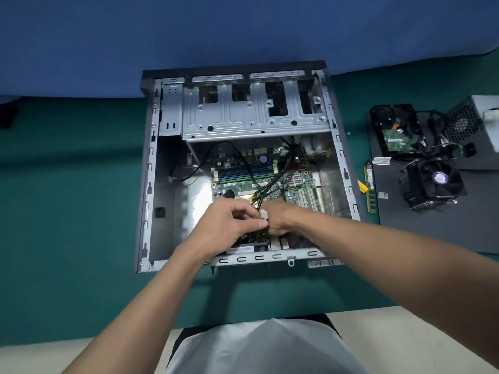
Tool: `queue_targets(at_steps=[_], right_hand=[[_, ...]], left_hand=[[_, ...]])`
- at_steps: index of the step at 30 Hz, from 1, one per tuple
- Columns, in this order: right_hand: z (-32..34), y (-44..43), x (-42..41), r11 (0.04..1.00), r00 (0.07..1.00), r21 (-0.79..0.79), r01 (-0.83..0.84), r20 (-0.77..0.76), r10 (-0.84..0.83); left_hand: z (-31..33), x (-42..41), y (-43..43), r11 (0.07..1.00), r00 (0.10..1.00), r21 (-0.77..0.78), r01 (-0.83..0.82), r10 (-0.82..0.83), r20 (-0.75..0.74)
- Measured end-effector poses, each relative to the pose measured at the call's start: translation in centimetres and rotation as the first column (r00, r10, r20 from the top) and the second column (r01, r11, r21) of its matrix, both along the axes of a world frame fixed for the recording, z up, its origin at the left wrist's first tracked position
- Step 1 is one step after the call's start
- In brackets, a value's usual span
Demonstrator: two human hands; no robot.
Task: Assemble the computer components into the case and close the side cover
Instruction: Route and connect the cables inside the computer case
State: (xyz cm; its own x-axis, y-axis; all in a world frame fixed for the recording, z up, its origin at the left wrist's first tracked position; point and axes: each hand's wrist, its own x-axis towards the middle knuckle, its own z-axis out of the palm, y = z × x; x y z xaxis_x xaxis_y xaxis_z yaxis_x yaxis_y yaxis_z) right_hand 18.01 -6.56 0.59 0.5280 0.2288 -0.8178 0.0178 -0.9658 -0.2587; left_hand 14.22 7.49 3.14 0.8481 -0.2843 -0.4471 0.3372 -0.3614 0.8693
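An open grey computer case (151, 168) lies flat on the green table, with a green motherboard (270, 176) inside it. Both hands are down in the case near its front edge. My left hand (229, 222) pinches a bundle of black and yellow cables (272, 184) that ends in a beige connector (264, 214). My right hand (280, 217) is closed around the same cables, right against the left hand. What lies beneath the hands is hidden.
To the right lies the dark side cover (432, 233), with a black cooler fan (432, 182) on it. Behind it are a hard drive (395, 133), a power supply (475, 122) with loose cables, and a RAM stick (370, 184) beside the case. A blue wall rises behind.
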Motion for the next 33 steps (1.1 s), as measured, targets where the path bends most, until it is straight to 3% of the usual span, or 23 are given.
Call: queue_targets(at_steps=[11,17,19,20,22,23,25,27,28,33], right_hand=[[-0.2,-0.2,-1.9,0.999,0.999,-0.005,0.042,-0.008,-0.042],[1.6,-0.8,-1.7,0.998,0.987,0.029,-0.047,-0.152,0.051],[2.5,-1.5,-1.5,0.995,0.98,-0.008,-0.102,-0.175,0.099],[2.8,-1.9,-1.0,0.988,0.982,-0.041,-0.148,-0.124,0.142],[3.7,-2.2,0.5,0.976,0.973,-0.139,-0.165,0.136,0.184],[4.1,-1.8,1.3,0.987,0.948,-0.113,-0.112,0.286,0.14],[4.2,0.2,2.9,0.988,0.902,0.156,0.0,0.427,-0.068],[3.3,2.9,4.4,0.943,0.897,0.332,0.036,0.405,-0.177],[2.5,4.0,5.2,0.951,0.896,0.307,0.019,0.418,-0.153],[-1.9,5.3,8.9,0.999,0.96,-0.046,0.001,0.281,0.012]], left_hand=[[0.1,-0.5,0.4,1.0,1.0,-0.006,0.019,-0.019,0.022],[0.6,-0.8,0.1,0.994,0.998,0.105,-0.016,0.009,0.061],[1.0,-0.8,0.9,0.937,0.969,0.35,-0.002,-0.085,0.234],[1.2,-0.7,1.7,0.86,0.919,0.508,-0.046,-0.163,0.358],[1.5,-0.1,4.1,0.675,0.793,0.698,-0.24,-0.278,0.542],[1.5,0.3,5.4,0.591,0.757,0.734,-0.334,-0.296,0.582],[1.3,0.9,7.6,0.474,0.784,0.784,-0.401,-0.265,0.561],[0.6,1.1,8.6,0.459,0.869,0.833,-0.307,-0.221,0.442],[0.3,1.2,8.9,0.471,0.895,0.844,-0.255,-0.215,0.39],[0.0,1.6,9.0,0.561,0.894,0.789,-0.249,-0.179,0.41]])
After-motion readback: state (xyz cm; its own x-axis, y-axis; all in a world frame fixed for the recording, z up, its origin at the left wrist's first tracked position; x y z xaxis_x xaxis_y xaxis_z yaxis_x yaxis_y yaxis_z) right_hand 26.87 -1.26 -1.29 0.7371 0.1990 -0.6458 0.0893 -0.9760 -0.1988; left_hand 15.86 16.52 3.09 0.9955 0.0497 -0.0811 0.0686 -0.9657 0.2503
